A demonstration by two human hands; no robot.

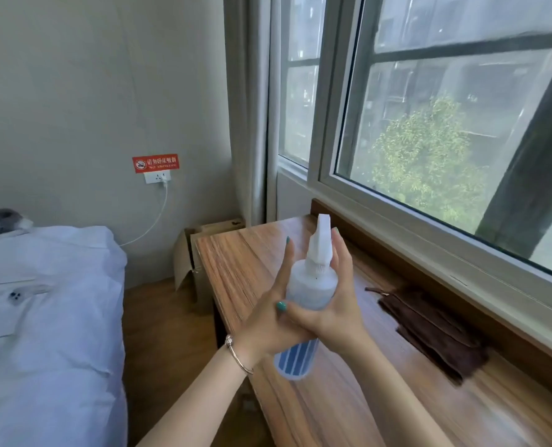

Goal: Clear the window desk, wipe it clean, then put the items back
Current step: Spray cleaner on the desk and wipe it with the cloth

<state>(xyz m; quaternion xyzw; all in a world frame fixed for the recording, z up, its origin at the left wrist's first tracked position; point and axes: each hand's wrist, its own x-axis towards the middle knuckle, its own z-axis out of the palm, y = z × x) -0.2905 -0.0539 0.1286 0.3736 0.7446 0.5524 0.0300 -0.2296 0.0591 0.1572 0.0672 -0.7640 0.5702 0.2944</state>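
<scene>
Both hands up over wooden desk (236, 262), sharing one spray bottle (305, 290). Right hand (336, 304) wrapped round bottle mid-body, thumb across front, fingers reaching up beside white trigger head (320, 243). Left hand (268, 321) flat vs. bottle's left side, fingers straight and loosely spread, not curled. Bottle upright, slightly tilted, blue stripes at base below both palms. Brown cloth (429, 327) lies on desk right of right-hand fingers, under window (429, 124), apart from bottle.
</scene>
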